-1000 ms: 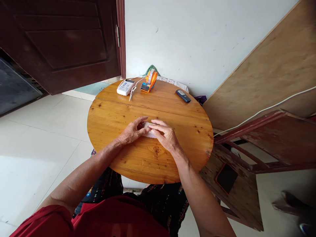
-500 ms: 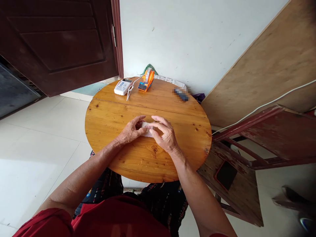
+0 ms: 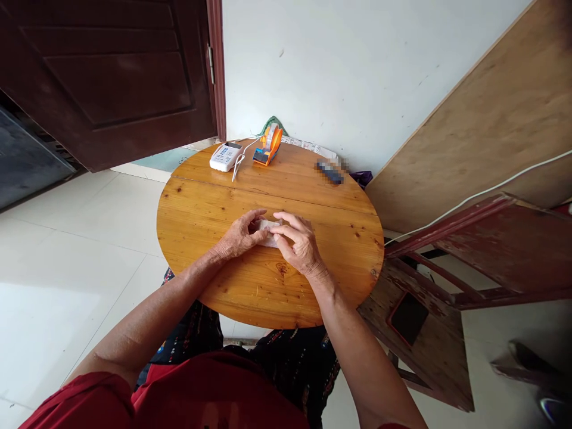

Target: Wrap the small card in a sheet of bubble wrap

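Observation:
A small, pale, flat packet (image 3: 270,241), whitish and apparently wrapped in something thin, lies low over the round wooden table (image 3: 214,217). My left hand (image 3: 242,234) grips its left end, thumb on the near side and fingers curled behind. At its right end, the thumb and a finger of my right hand (image 3: 299,243) come together on the packet, close to my left thumb tip. Another right finger stretches out above it, apart. Both hands partly cover the packet, so its exact kind is hidden.
Toward the back stand a white box-shaped device (image 3: 224,157) with a white cable (image 3: 238,162) and an orange tape dispenser (image 3: 269,148). A blurred dark object (image 3: 329,171) lies back right. A wooden chair (image 3: 429,333) on the right holds a dark tablet-like slab (image 3: 409,319).
My right thumb and finger have closed in slightly on the packet's right end. My left hand keeps its grip. The whole view has shifted a little.

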Action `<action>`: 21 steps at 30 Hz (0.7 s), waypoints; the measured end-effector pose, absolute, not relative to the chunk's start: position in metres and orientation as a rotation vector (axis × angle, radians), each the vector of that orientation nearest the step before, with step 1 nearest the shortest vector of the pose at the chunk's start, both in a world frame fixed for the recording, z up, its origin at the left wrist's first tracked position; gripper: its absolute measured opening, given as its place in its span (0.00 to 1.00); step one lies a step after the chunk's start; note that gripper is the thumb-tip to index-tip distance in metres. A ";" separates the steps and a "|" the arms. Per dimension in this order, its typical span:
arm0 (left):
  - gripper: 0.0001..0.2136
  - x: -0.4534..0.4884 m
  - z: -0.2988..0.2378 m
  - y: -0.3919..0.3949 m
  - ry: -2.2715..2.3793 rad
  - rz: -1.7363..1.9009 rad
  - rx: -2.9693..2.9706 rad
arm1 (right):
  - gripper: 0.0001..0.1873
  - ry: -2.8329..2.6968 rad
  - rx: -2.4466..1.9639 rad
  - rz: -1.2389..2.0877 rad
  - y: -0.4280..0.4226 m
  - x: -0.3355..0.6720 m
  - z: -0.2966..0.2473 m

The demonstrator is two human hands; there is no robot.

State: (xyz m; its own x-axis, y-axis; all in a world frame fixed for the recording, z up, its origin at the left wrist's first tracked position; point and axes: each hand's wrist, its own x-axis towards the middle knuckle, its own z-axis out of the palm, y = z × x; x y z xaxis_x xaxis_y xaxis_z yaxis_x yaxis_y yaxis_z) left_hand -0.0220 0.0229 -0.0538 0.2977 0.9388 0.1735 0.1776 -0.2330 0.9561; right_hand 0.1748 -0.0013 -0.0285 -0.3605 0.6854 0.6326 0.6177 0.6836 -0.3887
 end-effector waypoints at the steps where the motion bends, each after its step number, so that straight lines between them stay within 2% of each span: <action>1: 0.32 -0.022 -0.053 0.023 1.038 1.030 1.646 | 0.11 -2.105 -1.001 0.061 -0.001 0.174 -0.029; 10: 0.33 -0.022 -0.053 0.023 1.032 1.032 1.630 | 0.11 -2.109 -0.956 -0.060 -0.002 0.172 -0.028; 17: 0.37 -0.022 -0.055 0.022 0.998 1.044 1.458 | 0.07 -1.879 -1.024 0.257 0.002 0.178 -0.027; 21: 0.34 -0.027 -0.053 0.023 1.013 1.110 1.330 | 0.07 -1.758 -1.027 0.402 0.006 0.185 -0.026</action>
